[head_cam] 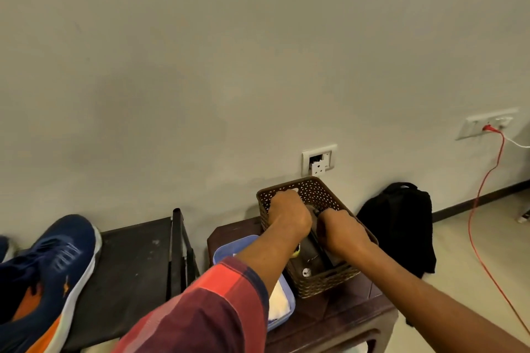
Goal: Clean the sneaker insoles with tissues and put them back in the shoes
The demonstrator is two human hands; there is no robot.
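Both my hands reach into a brown perforated basket [315,189] on a small dark wooden table [338,321]. My left hand [289,215] and my right hand [344,233] curl with closed fingers onto a dark grey object [311,249] lying in the basket; what the object is I cannot tell. Next to the basket sits a light blue tray [229,246] holding white tissues [279,302], partly hidden by my left forearm. A navy and orange sneaker [54,269] rests at the left on a black surface [129,275]. No insole is identifiable.
A black backpack [401,223] leans on the wall right of the table. A red cable [484,180] runs from a wall socket [487,125] down across the floor. Another socket [318,159] sits just above the basket. A second shoe's edge [4,246] shows far left.
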